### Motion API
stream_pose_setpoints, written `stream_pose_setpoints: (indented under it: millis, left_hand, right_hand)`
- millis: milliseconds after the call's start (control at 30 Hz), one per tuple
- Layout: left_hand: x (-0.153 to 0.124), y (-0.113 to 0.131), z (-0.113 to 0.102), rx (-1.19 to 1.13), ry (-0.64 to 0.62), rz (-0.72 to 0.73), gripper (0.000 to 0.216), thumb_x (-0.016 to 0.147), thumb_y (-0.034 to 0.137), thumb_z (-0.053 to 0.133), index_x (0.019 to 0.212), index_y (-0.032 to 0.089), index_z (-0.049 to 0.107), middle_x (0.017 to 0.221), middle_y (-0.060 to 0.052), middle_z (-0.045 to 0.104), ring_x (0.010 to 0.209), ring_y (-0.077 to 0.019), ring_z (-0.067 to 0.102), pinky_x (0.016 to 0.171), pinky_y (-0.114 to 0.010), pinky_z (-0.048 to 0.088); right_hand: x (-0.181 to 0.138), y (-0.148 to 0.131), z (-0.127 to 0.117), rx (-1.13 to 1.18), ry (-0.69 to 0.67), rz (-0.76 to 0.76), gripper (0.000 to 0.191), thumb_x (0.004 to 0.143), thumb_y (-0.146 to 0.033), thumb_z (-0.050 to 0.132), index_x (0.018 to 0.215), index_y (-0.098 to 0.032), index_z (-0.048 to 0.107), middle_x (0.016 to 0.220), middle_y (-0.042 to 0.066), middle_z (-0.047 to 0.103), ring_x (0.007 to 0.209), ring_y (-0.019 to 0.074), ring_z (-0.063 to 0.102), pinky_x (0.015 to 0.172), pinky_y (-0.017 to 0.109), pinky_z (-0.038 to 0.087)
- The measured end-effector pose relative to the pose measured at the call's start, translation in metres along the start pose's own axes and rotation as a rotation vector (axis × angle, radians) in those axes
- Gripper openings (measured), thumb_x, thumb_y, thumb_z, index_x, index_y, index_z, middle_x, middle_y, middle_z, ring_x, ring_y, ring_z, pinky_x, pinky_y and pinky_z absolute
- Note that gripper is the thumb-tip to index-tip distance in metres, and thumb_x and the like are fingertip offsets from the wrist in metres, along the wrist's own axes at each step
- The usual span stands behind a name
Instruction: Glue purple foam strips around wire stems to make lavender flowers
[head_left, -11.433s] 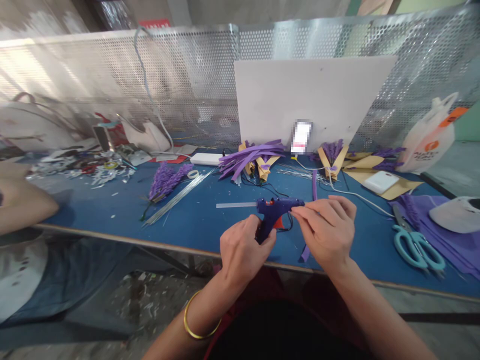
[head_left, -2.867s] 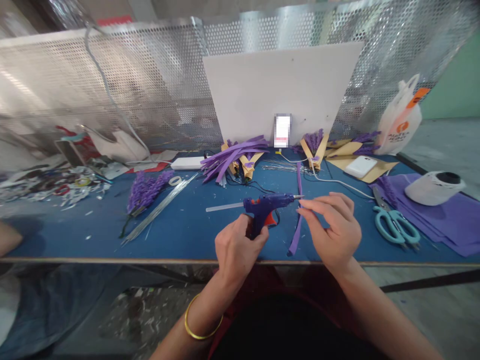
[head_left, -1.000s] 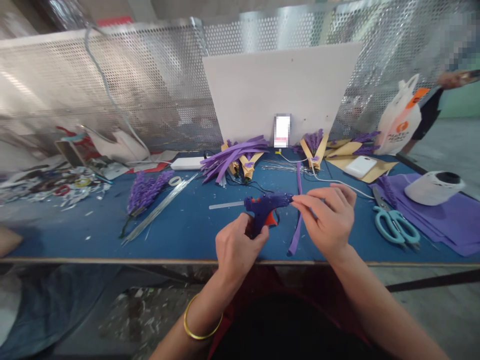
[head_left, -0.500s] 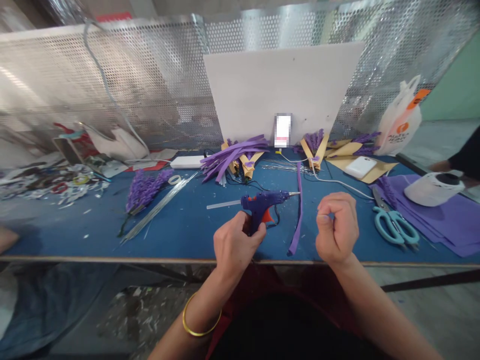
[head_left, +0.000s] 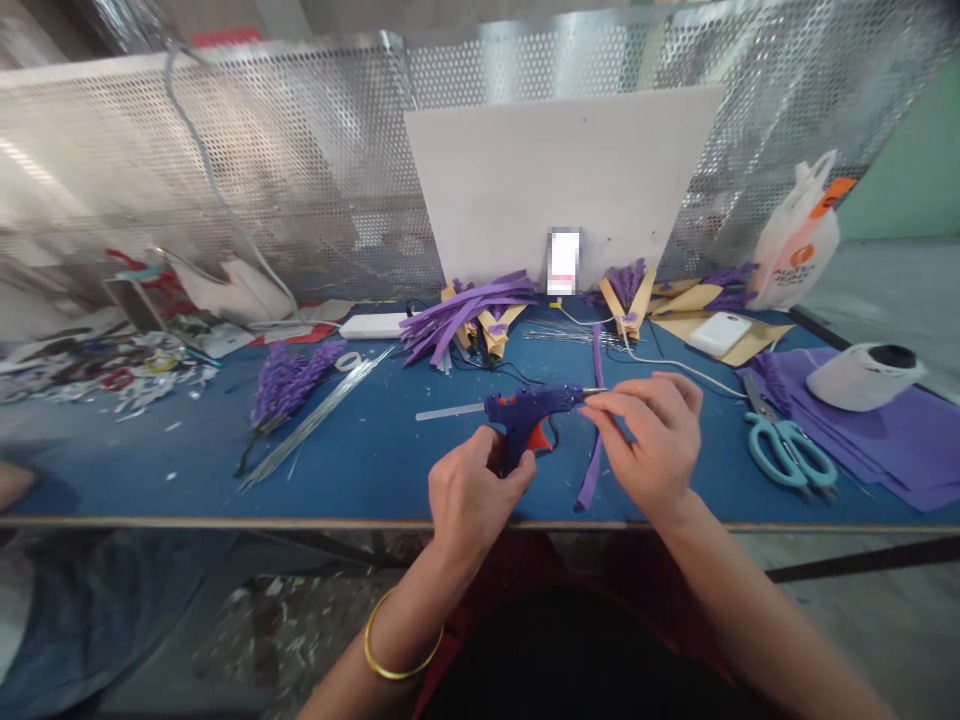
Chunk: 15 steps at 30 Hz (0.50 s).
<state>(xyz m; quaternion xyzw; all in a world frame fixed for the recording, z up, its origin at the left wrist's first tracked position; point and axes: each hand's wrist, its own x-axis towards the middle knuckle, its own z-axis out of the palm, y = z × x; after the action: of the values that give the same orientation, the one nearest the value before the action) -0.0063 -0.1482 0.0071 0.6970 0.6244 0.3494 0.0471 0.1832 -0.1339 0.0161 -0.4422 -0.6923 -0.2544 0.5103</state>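
My left hand is wrapped round the handle of a blue glue gun with an orange trigger, and a clear glue stick pokes out of its back. The gun's nozzle points right. My right hand is at the nozzle tip, thumb and forefinger pinched together on something too small to make out. A long purple strip lies on the blue table under my right hand.
Teal scissors, purple sheets and a white tape roll lie to the right. Purple strips, tan cones, wires, purple flower sprigs and a white board are further back. A perforated metal screen stands behind.
Half a second ago my right hand was pulled back in a loose fist; it has now returned to the gun's nozzle with fingers pinched. The left hand keeps holding the gun.
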Motion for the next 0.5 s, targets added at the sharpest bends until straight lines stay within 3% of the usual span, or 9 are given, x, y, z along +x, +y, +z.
stream_pose_setpoints:
  millis: [200,300,400,500]
  left_hand:
    - [-0.001,0.001,0.000,-0.024,-0.001,0.001,0.023,0.072,0.037,0.062,0.063,0.019,0.052,0.054,0.005,0.053,0.048,-0.0084,0.043,0.052,-0.022,0.030]
    - [0.000,-0.001,0.000,-0.037,-0.003,-0.018,0.023,0.072,0.038,0.062,0.063,0.019,0.052,0.055,0.005,0.054,0.049,-0.0085,0.043,0.053,-0.022,0.030]
    - [0.004,-0.004,0.000,-0.074,-0.024,-0.065,0.025,0.074,0.039,0.061,0.062,0.019,0.053,0.056,0.004,0.054,0.051,-0.0090,0.043,0.054,-0.023,0.030]
    - [0.010,-0.007,0.001,-0.319,-0.143,-0.117,0.026,0.078,0.041,0.058,0.066,0.018,0.057,0.058,0.002,0.056,0.055,-0.0102,0.046,0.055,-0.023,0.033]
  right_hand:
    - [0.006,-0.003,0.001,-0.113,-0.037,-0.095,0.004,0.082,-0.020,0.061,0.080,-0.023,0.059,0.078,0.000,0.061,0.070,0.0137,0.055,0.079,0.035,0.037]
    - [0.001,-0.005,-0.003,-0.025,-0.003,-0.089,0.006,0.083,-0.020,0.057,0.077,-0.021,0.055,0.076,0.001,0.059,0.070,0.0148,0.054,0.076,0.035,0.038]
    - [-0.007,-0.006,-0.007,0.152,0.062,-0.053,0.017,0.086,-0.022,0.048,0.069,-0.020,0.050,0.067,0.000,0.054,0.063,0.0142,0.051,0.078,0.039,0.039]
    - [-0.015,-0.007,-0.004,0.237,-0.018,0.090,0.026,0.087,-0.019,0.048,0.061,-0.020,0.047,0.057,-0.002,0.051,0.057,0.0129,0.048,0.076,0.038,0.041]
